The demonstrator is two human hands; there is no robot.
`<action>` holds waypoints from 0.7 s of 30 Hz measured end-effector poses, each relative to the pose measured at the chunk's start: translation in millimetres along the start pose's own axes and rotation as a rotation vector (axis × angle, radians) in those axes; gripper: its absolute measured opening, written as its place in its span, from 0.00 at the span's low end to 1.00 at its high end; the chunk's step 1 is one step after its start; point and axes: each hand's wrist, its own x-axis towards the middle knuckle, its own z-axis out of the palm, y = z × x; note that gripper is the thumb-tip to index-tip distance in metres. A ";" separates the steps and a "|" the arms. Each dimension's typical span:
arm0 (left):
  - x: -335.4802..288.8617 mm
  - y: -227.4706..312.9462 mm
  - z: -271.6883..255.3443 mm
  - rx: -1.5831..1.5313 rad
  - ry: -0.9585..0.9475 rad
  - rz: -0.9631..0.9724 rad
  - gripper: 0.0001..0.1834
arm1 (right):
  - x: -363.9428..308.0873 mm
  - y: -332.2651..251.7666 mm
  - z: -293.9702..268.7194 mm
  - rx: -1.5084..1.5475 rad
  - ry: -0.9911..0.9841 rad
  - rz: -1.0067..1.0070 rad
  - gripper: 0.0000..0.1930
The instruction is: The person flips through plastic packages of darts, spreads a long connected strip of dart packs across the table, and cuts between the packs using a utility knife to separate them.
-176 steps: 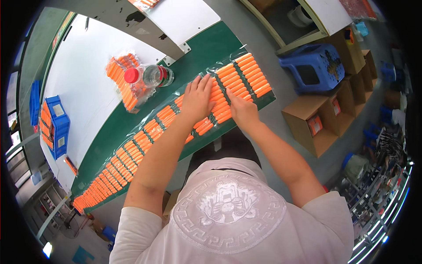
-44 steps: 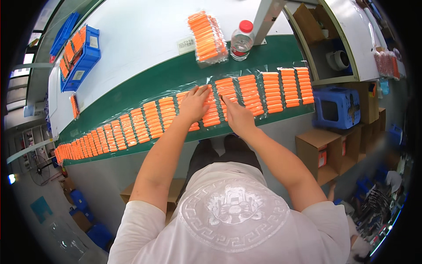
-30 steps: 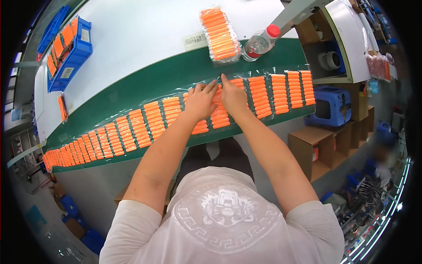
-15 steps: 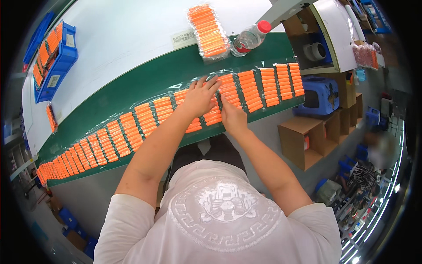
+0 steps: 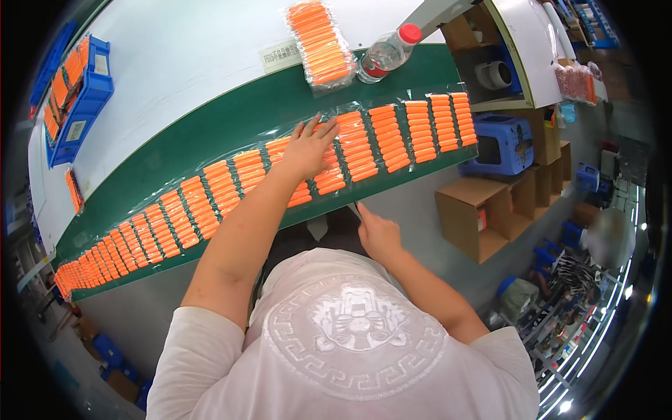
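A long row of orange sticks in clear plastic film (image 5: 359, 148) runs across the green mat (image 5: 203, 129), grouped in ladder-like blocks with gaps between them. My left hand (image 5: 310, 150) lies flat on the film near the middle of the row, fingers stretched out. Just off the table's front edge, my right hand (image 5: 380, 238) is closed around a thin, knife-like tool (image 5: 355, 208). Its slim tip points up toward the edge; most of the tool is hidden in my fist.
Behind the row lie a stack of bagged orange sticks (image 5: 320, 43) and a red-capped clear bottle (image 5: 387, 57). A blue bin (image 5: 82, 105) with orange packs stands far left. On the right are a blue crate (image 5: 498, 145) and open cardboard boxes (image 5: 469, 213).
My right hand has moved off the row toward me, past the table's front edge, and the tool's tip now shows. My left hand stays on the film.
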 end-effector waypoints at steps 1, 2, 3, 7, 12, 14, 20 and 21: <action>-3.3 -1.7 2.9 -0.033 0.076 0.015 0.49 | -13.0 5.1 -3.4 -0.014 -0.074 0.025 0.23; -5.2 -3.0 3.0 -0.064 0.151 0.037 0.45 | -21.0 9.0 -7.0 -0.029 -0.145 0.055 0.23; -12.2 -5.3 3.4 -0.060 0.156 0.034 0.45 | -26.4 11.9 -10.6 -0.029 -0.142 0.050 0.23; -61.3 -24.2 6.0 -0.160 0.511 0.010 0.33 | -7.9 0.1 -35.1 0.208 0.115 0.099 0.20; -84.6 -52.1 20.0 -0.024 0.376 -0.117 0.35 | 87.7 -39.0 -10.6 0.217 0.162 -0.193 0.25; -85.8 -51.5 19.8 0.033 0.315 -0.105 0.36 | 122.5 -55.2 1.6 0.206 0.130 -0.200 0.24; -86.0 -53.0 18.6 0.014 0.271 -0.115 0.36 | 191.3 -86.9 30.4 0.041 0.186 -0.181 0.24; -86.4 -54.2 18.3 0.011 0.274 -0.121 0.36 | 196.7 -90.8 31.2 0.005 0.160 -0.128 0.24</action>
